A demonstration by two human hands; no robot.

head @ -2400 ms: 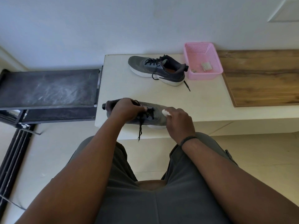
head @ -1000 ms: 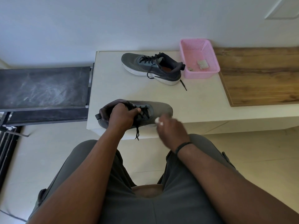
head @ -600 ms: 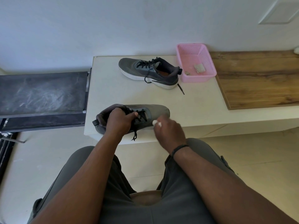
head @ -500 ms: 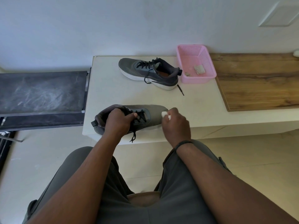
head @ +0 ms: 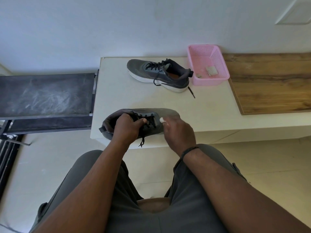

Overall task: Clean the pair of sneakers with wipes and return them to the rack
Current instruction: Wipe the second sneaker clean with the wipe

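A grey sneaker (head: 165, 112) lies at the near edge of the white table (head: 210, 108), toe to the right. My left hand (head: 128, 127) grips it at the collar and laces. My right hand (head: 179, 131) pinches a small white wipe (head: 161, 120) against the sneaker's side, just right of the laces. The second grey sneaker (head: 158, 74) with a white sole stands at the back of the table, toe to the left, apart from both hands.
A pink plastic basket (head: 217, 81) with used wipes stands right of the far sneaker. A wooden surface (head: 272, 86) adjoins the table on the right. A black rack (head: 45, 95) sits to the left. My knees are below the table edge.
My right hand with the wipe has slid left along the sneaker from the toe toward the laces. My left hand keeps its grip. The view shifted slightly.
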